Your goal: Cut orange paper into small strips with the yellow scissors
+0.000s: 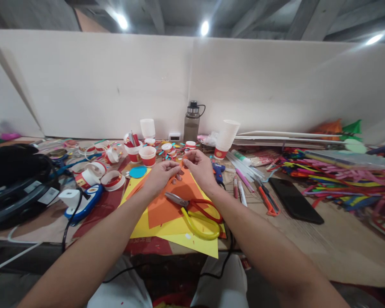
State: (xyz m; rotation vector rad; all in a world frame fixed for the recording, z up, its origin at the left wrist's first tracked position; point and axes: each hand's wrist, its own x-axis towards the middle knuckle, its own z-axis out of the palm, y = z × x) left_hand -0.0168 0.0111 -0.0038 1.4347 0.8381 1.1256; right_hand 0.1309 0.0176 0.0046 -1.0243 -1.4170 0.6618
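Observation:
My left hand (164,176) and my right hand (198,166) meet over the craft sheets, fingers closed. Between their fingertips they pinch a narrow orange strip (182,162); much of it is hidden by the fingers. Below lie an orange sheet (162,209) and yellow sheets (200,246) stacked on the table. Scissors (188,205) with one red and one yellow handle rest on the sheets, under my wrists. A blue disc (137,172) lies just left of my left hand. By my right wrist is a blue glue gun (218,173).
Paper cups (147,156), a cup stack (227,139) and a bottle (191,122) stand at the back. Cut cup rings (113,180) and a power strip (85,205) lie left. Right are pens (242,192), orange-handled scissors (268,203), a phone (295,200) and pipe cleaners (333,179).

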